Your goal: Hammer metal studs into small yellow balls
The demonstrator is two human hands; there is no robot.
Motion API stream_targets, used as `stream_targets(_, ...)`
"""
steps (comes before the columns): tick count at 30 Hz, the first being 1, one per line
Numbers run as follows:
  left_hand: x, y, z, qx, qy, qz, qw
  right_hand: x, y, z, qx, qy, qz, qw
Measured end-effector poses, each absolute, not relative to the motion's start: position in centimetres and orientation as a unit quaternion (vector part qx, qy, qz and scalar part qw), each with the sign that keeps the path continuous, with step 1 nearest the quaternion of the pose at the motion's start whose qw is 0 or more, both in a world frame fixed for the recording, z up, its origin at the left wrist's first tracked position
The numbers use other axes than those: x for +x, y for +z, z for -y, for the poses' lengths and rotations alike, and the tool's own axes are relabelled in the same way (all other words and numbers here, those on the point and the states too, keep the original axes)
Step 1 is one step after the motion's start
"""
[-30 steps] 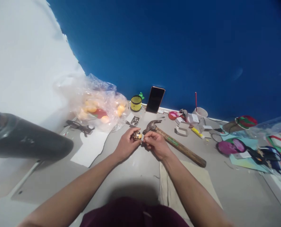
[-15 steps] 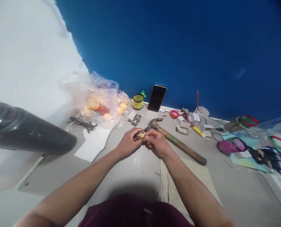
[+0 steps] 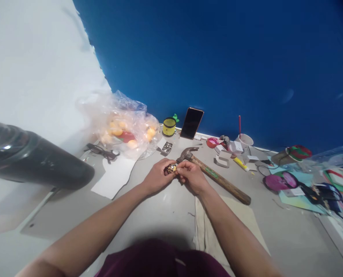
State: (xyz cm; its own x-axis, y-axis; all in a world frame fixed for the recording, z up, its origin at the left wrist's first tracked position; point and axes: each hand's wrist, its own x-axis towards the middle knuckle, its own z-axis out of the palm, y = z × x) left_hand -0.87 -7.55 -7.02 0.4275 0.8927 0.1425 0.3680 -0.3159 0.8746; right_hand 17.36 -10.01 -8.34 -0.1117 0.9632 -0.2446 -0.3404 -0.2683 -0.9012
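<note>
Both my hands meet over the grey table (image 3: 165,207), just in front of a hammer. My left hand (image 3: 156,177) is closed around a small round gold-and-dark studded object (image 3: 172,168). My right hand (image 3: 191,176) pinches at the same object from the right with thumb and fingers pressed together. The hammer (image 3: 214,175) lies right behind my hands, its steel head toward the wall and its wooden handle running to the right.
A plastic bag of fruit (image 3: 125,129) sits at back left, beside black glasses (image 3: 102,152) and white paper (image 3: 114,175). A yellow cup (image 3: 169,126), a propped phone (image 3: 192,122), small boxes and craft clutter line the blue wall. Beige cloth (image 3: 232,227) lies under my right arm. A dark cylinder (image 3: 30,159) juts in from the left.
My hands have closed in tighter on the small round object, hiding more of it. The view has shifted slightly.
</note>
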Motion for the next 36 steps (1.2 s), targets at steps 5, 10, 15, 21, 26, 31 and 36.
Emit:
stream_targets(5, -0.9, -6.84, 7.54, 0.748, 0.32, -0.419, 0.403, 17.24, -8.15, 10.01, -0.45, 0.658, 0.354, 0.489)
stream_targets(10, -0.91, -7.03, 7.42, 0.752, 0.32, -0.418, 0.396, 17.03, -7.99, 10.06, -0.459, 0.649, 0.361, 0.488)
stream_targets(15, -0.88, -7.32, 7.41, 0.763, 0.321, -0.407, 0.386, 16.84, -7.86, 10.2, -0.481, 0.621, 0.384, 0.486)
stream_targets(21, -0.85, -7.57, 7.65, 0.767, 0.332, -0.4, 0.376, 17.09, -8.1, 10.16, -0.495, 0.608, 0.407, 0.468)
stream_targets(26, -0.84, -7.4, 7.72, 0.766, 0.335, -0.402, 0.374, 17.39, -8.38, 10.1, -0.48, 0.63, 0.397, 0.464)
stream_targets(31, -0.81, -7.45, 7.66, 0.765, 0.331, -0.408, 0.373, 17.48, -8.37, 10.06, -0.477, 0.635, 0.392, 0.464)
stream_targets(36, -0.83, -7.57, 7.62, 0.76, 0.333, -0.412, 0.377, 17.47, -8.37, 10.03, -0.475, 0.638, 0.384, 0.468)
